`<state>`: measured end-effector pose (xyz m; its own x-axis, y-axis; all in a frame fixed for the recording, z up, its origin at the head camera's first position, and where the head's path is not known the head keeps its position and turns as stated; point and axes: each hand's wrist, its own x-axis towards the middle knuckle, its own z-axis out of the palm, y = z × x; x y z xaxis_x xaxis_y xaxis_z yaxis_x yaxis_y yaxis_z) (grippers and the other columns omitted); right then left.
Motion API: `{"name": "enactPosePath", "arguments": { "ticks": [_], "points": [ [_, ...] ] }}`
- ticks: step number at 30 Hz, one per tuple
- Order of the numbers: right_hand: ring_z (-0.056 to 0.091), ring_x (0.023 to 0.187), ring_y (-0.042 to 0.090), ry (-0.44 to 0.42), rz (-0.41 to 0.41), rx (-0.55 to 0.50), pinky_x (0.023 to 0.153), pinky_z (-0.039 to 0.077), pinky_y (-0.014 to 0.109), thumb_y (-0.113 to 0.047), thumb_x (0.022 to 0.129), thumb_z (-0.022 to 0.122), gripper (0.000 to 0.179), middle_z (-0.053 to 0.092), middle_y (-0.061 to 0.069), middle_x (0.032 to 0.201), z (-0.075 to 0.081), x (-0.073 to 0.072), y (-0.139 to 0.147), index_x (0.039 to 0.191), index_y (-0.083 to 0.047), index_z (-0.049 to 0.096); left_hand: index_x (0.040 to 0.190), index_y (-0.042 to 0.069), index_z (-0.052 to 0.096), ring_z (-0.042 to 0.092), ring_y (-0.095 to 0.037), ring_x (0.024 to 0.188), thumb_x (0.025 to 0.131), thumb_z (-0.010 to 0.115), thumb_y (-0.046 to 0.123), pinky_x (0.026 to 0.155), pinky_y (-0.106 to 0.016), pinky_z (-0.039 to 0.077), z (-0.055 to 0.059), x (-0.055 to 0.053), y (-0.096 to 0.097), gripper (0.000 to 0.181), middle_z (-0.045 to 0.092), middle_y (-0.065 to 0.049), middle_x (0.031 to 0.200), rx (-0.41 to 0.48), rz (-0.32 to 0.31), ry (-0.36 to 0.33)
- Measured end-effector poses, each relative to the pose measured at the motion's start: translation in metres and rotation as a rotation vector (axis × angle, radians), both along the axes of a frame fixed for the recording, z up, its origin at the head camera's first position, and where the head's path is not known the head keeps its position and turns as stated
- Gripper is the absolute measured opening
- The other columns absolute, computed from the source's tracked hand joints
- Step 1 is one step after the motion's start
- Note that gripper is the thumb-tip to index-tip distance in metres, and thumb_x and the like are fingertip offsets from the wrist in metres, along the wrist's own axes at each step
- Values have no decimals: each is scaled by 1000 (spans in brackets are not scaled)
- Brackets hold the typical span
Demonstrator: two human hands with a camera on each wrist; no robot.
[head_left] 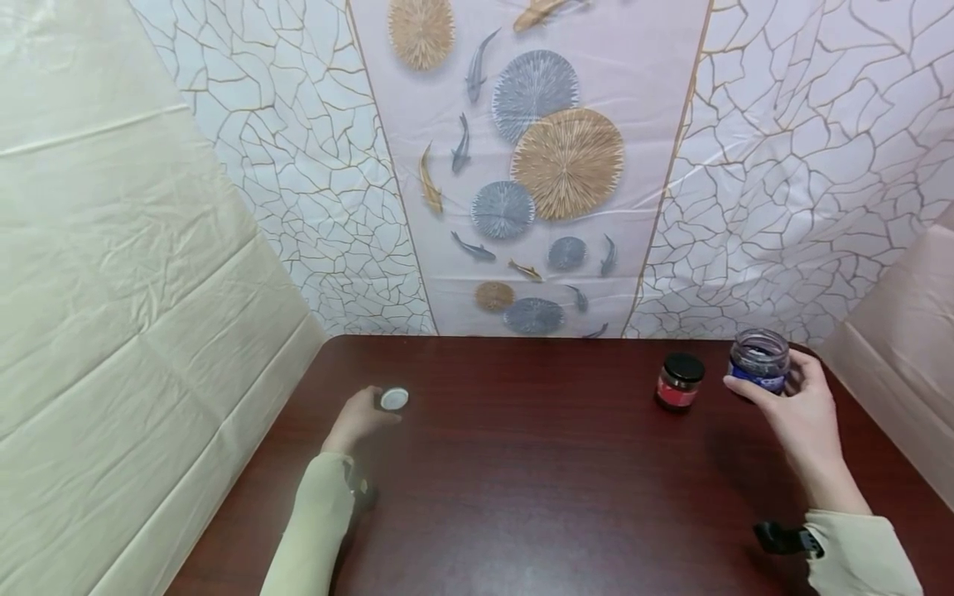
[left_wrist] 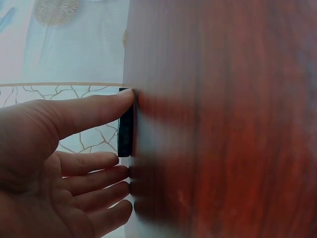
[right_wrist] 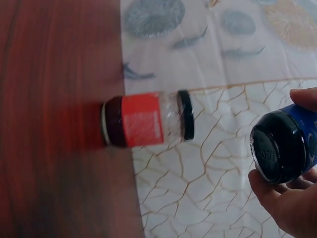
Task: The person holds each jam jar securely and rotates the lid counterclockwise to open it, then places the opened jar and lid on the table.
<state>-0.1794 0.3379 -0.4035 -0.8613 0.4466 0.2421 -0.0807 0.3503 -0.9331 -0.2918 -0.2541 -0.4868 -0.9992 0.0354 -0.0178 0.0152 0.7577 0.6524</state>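
On the table's left side, my left hand (head_left: 363, 418) pinches a jar lid (head_left: 394, 399), its pale inside facing up. The left wrist view shows the lid's dark rim (left_wrist: 126, 126) edge-on, close over the table, with the thumb at one end and the index fingertip at the other. My right hand (head_left: 808, 406) grips an open glass jar (head_left: 758, 362) with a blue label and dark contents, thumb and fingers round its side. In the right wrist view the jar's dark base (right_wrist: 270, 153) shows, tilted and raised off the table.
A second jar (head_left: 679, 382), with a red label and black lid, stands upright just left of the held jar. The dark red wooden table (head_left: 522, 463) ends at a patterned sheet (head_left: 532, 248) behind. Pale cloth (head_left: 149, 290) hangs along the left side.
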Motion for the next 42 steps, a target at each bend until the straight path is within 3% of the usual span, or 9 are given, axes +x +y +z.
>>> {"name": "enactPosePath", "arguments": {
  "ticks": [4,13,23,27,32,42],
  "points": [
    [49,106,-1,-46,-22,21,74,42,3,-23,84,84,70,48,-19,116,-8,1,10,138,-29,40,137,-11,51,57,-44,120,79,84,20,103,-56,45,1,1,1,73,60,-28,130,-4,-5,7],
    [46,109,-1,-136,-69,127,75,35,4,-33,84,84,85,46,13,137,-24,-1,29,152,-12,38,136,-9,53,58,-42,119,79,84,22,103,-55,45,-3,0,1,72,62,-26,129,18,5,16],
    [46,101,4,-147,-47,213,70,34,7,-25,84,84,81,48,19,125,-37,-5,45,143,5,37,138,-8,51,59,-39,118,80,82,26,101,-55,46,-3,-1,1,74,62,-24,129,16,16,5],
    [46,103,21,-171,-29,262,70,33,12,-25,85,82,85,46,29,134,-40,-4,50,146,8,33,138,-7,52,59,-38,118,80,82,26,101,-54,46,-3,0,1,73,63,-23,128,28,22,4],
    [40,117,45,-211,-17,291,79,34,23,-27,87,79,87,41,37,142,-40,-3,54,149,9,30,137,-6,53,61,-37,115,80,81,24,99,-54,47,-4,3,1,70,64,-21,127,58,25,-1],
    [42,120,54,-250,-6,348,77,34,34,-27,86,79,88,41,43,138,-48,-5,63,146,14,30,139,-7,51,57,-40,122,81,82,25,104,-56,44,-1,2,0,74,60,-24,133,36,24,1]
  ]
}}
